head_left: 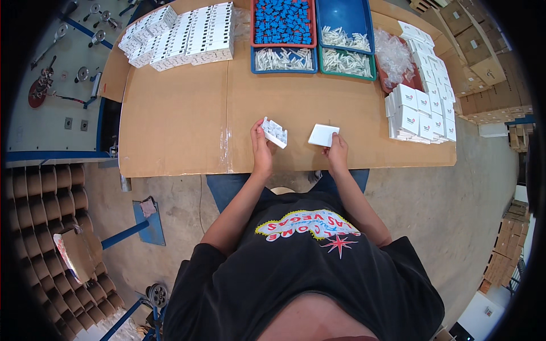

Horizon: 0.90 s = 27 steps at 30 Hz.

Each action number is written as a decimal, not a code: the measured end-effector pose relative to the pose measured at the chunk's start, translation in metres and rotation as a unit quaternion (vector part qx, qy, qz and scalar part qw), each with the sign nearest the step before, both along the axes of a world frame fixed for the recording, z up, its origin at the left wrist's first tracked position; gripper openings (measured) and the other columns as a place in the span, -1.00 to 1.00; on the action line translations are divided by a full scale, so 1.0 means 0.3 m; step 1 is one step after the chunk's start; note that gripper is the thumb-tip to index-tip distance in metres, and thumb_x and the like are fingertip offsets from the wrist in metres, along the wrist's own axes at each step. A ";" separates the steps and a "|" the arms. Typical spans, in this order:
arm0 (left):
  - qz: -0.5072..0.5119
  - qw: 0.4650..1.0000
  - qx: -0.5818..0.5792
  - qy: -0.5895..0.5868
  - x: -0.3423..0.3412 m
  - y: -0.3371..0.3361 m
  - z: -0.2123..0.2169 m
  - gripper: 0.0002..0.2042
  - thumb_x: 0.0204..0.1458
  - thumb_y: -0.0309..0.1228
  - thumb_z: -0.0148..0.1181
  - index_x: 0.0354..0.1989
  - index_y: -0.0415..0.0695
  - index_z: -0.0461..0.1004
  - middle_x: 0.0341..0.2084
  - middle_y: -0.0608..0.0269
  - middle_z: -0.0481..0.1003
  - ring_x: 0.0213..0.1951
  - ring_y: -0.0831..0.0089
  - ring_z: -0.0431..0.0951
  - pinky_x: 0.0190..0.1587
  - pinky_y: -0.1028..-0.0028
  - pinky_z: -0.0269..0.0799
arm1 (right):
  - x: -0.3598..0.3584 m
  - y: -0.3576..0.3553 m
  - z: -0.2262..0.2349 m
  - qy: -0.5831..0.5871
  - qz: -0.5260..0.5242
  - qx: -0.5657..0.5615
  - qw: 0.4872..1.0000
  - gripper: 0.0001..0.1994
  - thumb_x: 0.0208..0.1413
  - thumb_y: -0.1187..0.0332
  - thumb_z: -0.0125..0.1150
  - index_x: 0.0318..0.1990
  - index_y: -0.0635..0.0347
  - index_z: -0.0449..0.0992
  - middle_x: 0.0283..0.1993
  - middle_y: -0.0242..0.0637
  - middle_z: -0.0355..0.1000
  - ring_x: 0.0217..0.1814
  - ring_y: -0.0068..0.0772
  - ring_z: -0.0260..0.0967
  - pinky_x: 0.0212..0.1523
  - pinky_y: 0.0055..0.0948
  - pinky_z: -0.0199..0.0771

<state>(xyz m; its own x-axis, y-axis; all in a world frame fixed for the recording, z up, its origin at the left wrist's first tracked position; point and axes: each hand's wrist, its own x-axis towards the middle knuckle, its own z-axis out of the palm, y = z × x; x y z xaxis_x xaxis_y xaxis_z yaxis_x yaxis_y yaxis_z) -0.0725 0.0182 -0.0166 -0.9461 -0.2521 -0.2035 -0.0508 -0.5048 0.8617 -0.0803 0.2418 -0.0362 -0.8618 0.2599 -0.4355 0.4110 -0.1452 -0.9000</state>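
Left hand (261,145) grips small white tray (274,132), tilted, just above cardboard-covered table (176,113)
R hand (336,149) pinches flat white card (323,135) at its edge, near table's front; trays of blue & white parts at far side

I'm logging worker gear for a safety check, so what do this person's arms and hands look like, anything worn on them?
Both forearms are bare; the left hand and right hand wear no gloves. No watch or rings are visible. Short black T-shirt sleeves end above the elbows.
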 end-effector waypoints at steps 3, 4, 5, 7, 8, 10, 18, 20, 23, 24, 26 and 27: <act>-0.006 0.991 -0.137 -0.001 0.024 -0.040 -0.049 -0.54 0.40 -0.18 -0.16 0.36 -0.15 0.17 0.34 0.00 0.22 0.31 0.25 0.28 0.33 0.30 0.20 | 0.013 -0.005 0.034 0.014 -0.034 -0.062 0.997 -0.65 0.41 0.15 -0.02 -0.16 0.28 0.53 -0.46 -0.38 0.44 -0.41 -0.50 0.47 -0.39 -0.47 0.51; -0.009 0.969 -0.246 0.012 0.037 -0.050 -0.056 -0.49 0.35 -0.18 -0.07 0.38 -0.17 0.15 0.36 -0.04 0.19 0.34 0.19 0.24 0.36 0.25 0.15 | 0.029 0.030 0.070 -0.039 0.070 0.048 0.996 -0.69 0.38 0.19 0.02 -0.11 0.28 0.54 -0.38 -0.26 0.50 -0.39 -0.43 0.50 -0.38 -0.40 0.54; -0.010 0.935 -0.353 0.027 0.052 -0.061 -0.060 -0.43 0.30 -0.19 0.03 0.39 -0.20 0.12 0.37 -0.07 0.17 0.37 0.14 0.20 0.38 0.21 0.09 | 0.046 0.052 0.091 -0.092 0.172 0.156 0.968 -0.71 0.35 0.23 0.06 -0.07 0.28 0.56 -0.30 -0.14 0.55 -0.38 -0.36 0.54 -0.37 -0.33 0.56; -0.018 0.837 -0.543 0.069 0.052 -0.051 -0.055 -0.29 0.19 -0.20 0.22 0.43 -0.24 0.08 0.41 -0.15 0.12 0.43 0.02 0.11 0.44 0.12 -0.02 | 0.083 0.070 0.072 -0.001 0.166 0.274 0.947 -0.73 0.31 0.25 0.09 -0.07 0.28 0.57 -0.21 -0.07 0.56 -0.29 -0.27 0.57 -0.31 -0.28 0.58; -0.025 0.839 -0.539 0.078 0.055 -0.054 -0.045 -0.29 0.19 -0.20 0.22 0.43 -0.24 0.08 0.41 -0.15 0.12 0.43 0.02 0.11 0.44 0.12 -0.02 | 0.088 0.073 0.062 0.086 0.167 0.383 0.904 -0.74 0.27 0.26 0.13 -0.08 0.27 0.58 -0.11 0.00 0.57 -0.21 -0.18 0.60 -0.25 -0.22 0.60; -0.119 0.743 -0.650 0.104 0.057 -0.061 0.005 -0.13 -0.01 -0.12 0.39 0.41 -0.27 0.10 0.41 -0.14 0.11 0.43 -0.03 0.08 0.45 0.02 -0.09 | 0.064 0.044 0.077 0.077 0.177 0.390 0.900 -0.71 0.22 0.30 0.16 0.03 0.19 0.57 0.19 0.05 0.45 0.12 0.00 0.49 0.01 -0.16 0.55; -0.057 0.713 -0.696 0.064 -0.045 0.004 -0.041 -0.16 -0.07 -0.03 0.43 0.31 -0.22 0.22 0.24 -0.03 0.28 0.34 0.04 0.19 0.40 0.00 -0.05 | -0.039 0.015 0.048 0.261 0.247 0.539 0.762 -0.58 0.23 0.21 0.16 0.20 0.13 0.50 0.40 -0.13 0.27 0.48 -0.03 0.13 0.41 0.02 0.09; -0.041 0.712 -0.698 0.062 -0.066 0.010 -0.052 -0.15 -0.08 -0.02 0.43 0.32 -0.23 0.22 0.22 -0.04 0.29 0.33 0.03 0.20 0.39 -0.01 -0.05 | -0.081 0.040 0.051 0.275 0.243 0.535 0.761 -0.60 0.21 0.24 0.17 0.18 0.13 0.52 0.37 -0.12 0.31 0.46 -0.03 0.15 0.39 -0.01 0.12; -0.026 0.707 -0.704 0.057 -0.078 0.023 -0.043 -0.13 -0.09 0.02 0.42 0.32 -0.25 0.21 0.22 -0.07 0.28 0.32 0.02 0.20 0.39 0.00 -0.05 | -0.205 0.144 0.055 0.304 0.204 0.530 0.765 -0.66 0.15 0.31 0.19 0.08 0.15 0.55 0.26 -0.12 0.40 0.36 -0.01 0.25 0.33 -0.03 0.21; -0.027 0.702 -0.710 0.052 -0.075 0.024 -0.033 -0.11 -0.09 0.04 0.42 0.32 -0.26 0.20 0.22 -0.09 0.26 0.32 0.01 0.19 0.39 0.00 -0.05 | -0.266 0.196 0.062 0.321 0.171 0.526 0.769 -0.70 0.11 0.35 0.20 0.01 0.17 0.57 0.18 -0.12 0.45 0.28 0.01 0.32 0.27 -0.03 0.27; -0.030 0.696 -0.716 0.047 -0.075 0.022 -0.024 -0.09 -0.09 0.07 0.40 0.33 -0.28 0.18 0.23 -0.10 0.25 0.32 0.00 0.18 0.39 -0.01 -0.06 | -0.417 0.315 0.117 0.321 0.112 0.556 0.759 -0.80 0.05 0.42 0.19 -0.15 0.23 0.55 0.04 -0.07 0.48 0.10 0.05 0.40 0.16 -0.03 0.37; -0.033 0.691 -0.721 0.041 -0.073 0.022 -0.021 -0.09 -0.08 0.07 0.39 0.34 -0.27 0.17 0.23 -0.10 0.24 0.33 0.00 0.17 0.39 -0.01 -0.06 | -0.502 0.382 0.160 0.328 0.085 0.598 0.727 -0.82 0.05 0.43 0.18 -0.19 0.24 0.55 0.02 -0.04 0.48 0.07 0.06 0.40 0.11 -0.02 0.39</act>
<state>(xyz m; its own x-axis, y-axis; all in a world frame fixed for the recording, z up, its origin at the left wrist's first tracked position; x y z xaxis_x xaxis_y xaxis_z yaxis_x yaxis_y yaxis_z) -0.0945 0.0249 -0.0229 -0.9589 -0.0925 0.2681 0.0459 0.8822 0.4687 -0.2309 0.3564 0.0119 -0.8460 -0.0207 0.5327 -0.2435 0.9039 -0.3516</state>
